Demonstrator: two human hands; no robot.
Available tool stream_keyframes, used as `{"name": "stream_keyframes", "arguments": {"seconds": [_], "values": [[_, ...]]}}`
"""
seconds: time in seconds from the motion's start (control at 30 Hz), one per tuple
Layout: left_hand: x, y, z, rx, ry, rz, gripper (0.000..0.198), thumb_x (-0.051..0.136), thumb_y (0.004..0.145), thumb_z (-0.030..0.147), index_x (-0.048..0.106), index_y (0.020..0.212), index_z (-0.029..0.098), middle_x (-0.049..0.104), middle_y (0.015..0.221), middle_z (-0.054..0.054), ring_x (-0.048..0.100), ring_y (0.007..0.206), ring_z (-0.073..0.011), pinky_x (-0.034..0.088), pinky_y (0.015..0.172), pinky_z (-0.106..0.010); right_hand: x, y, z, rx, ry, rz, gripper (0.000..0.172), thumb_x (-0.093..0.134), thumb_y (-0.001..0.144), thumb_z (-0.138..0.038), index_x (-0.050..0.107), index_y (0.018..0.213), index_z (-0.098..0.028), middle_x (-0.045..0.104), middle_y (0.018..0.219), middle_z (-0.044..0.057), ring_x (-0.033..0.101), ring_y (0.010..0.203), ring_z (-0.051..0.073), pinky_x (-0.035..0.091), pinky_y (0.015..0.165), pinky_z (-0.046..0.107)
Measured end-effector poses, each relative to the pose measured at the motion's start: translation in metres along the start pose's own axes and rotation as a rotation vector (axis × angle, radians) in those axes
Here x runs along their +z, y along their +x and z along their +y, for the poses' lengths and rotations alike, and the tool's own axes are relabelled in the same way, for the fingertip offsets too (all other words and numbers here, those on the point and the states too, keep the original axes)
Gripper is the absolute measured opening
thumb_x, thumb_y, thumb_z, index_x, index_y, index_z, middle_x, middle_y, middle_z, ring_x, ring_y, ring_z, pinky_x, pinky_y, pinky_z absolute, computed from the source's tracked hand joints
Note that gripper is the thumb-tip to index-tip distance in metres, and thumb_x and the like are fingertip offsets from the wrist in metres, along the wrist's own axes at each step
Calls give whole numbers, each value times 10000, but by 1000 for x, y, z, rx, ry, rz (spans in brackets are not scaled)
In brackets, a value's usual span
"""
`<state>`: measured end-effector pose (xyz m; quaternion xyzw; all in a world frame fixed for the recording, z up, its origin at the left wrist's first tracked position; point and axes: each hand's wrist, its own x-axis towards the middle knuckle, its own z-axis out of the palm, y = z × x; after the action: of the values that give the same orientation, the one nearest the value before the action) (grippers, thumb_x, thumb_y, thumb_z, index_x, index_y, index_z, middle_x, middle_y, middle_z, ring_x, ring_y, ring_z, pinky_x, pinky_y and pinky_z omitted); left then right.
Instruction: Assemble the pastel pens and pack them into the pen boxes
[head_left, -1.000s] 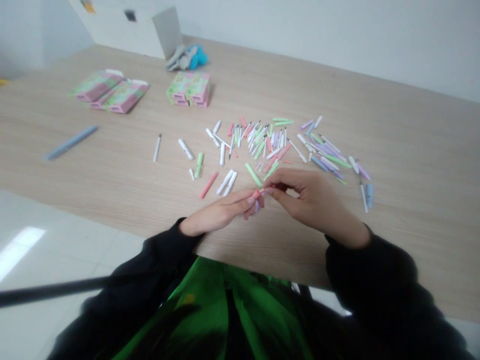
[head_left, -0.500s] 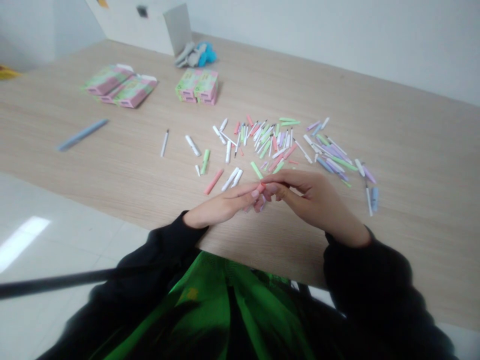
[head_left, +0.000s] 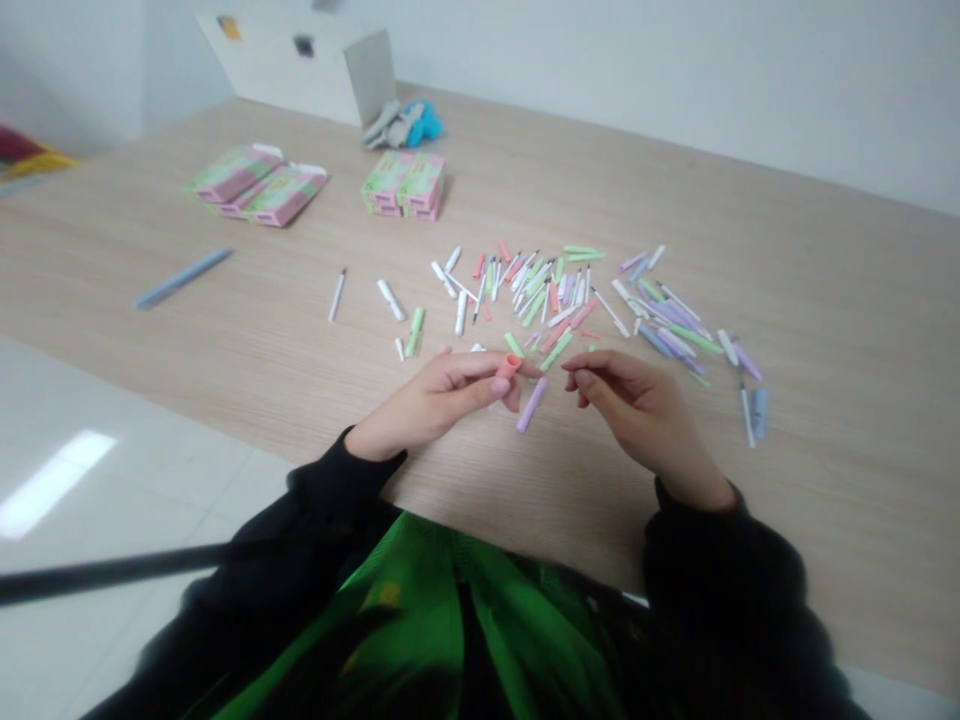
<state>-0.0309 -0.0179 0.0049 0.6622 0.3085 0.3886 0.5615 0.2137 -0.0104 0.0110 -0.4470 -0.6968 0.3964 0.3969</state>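
Note:
My left hand (head_left: 442,395) pinches a coral-pink pen barrel (head_left: 509,366) between thumb and fingers, its open round end facing up. Most of the barrel's length is hidden by the fingers. My right hand (head_left: 626,400) hovers a short way to the right, thumb and index finger brought together; whether anything small is between them I cannot make out. On the table between the hands lies a lilac pen piece (head_left: 532,405). Just beyond are a green pen piece (head_left: 556,351) and a spread of pen parts in white, green, pink, lilac and blue, with thin white refills (head_left: 611,312) among them.
Pink-and-green boxes (head_left: 405,183) stand in a stack at the back, with flatter ones (head_left: 259,187) to the left. Behind are grey and blue gloves (head_left: 405,124) and a white box (head_left: 300,65). A long blue-grey stick (head_left: 184,278) lies at left. The table's (head_left: 480,480) front edge is close to my body.
My right hand has drawn away to the right from the pink barrel, and a gap now separates the hands. The barrel's open end and the lilac piece have come into view.

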Motion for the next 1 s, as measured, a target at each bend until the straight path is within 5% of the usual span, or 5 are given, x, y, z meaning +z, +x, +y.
{"name": "stream_keyframes", "arguments": {"seconds": [0.13,0.23,0.47,0.67,1.0], "values": [[6,3,-1,-113,-111,-75,350,658,943,402,553,1195,182,683,720,12,588,590,-116,458,586,-244,11,0,-2,0,217,-40,198,693,916,-361,715,1061,-227,706,874,16,638,723,128,534,646,275],[10,6,-4,-147,27,-27,244,641,952,384,504,1037,201,651,701,41,517,510,-79,389,523,-214,24,0,1,26,356,-176,268,718,901,-401,705,1120,-248,725,935,23,667,779,137,554,675,281],[6,10,2,5,542,64,159,642,928,307,637,849,169,633,794,0,578,720,-128,420,641,-238,44,-1,28,217,622,-178,287,788,829,-395,723,1034,-205,698,749,-16,641,655,125,547,665,303],[0,11,22,64,616,86,51,644,879,188,675,849,161,672,798,2,586,712,-127,424,668,-240,46,-2,29,372,867,-224,262,838,763,-335,782,981,-201,715,792,2,617,687,109,519,661,265],[-9,8,26,-3,564,116,98,665,875,257,693,877,163,705,822,-16,612,740,-143,462,691,-253,38,-2,28,482,888,-245,173,858,757,-299,798,858,-172,728,812,17,621,697,93,545,665,229]]}}
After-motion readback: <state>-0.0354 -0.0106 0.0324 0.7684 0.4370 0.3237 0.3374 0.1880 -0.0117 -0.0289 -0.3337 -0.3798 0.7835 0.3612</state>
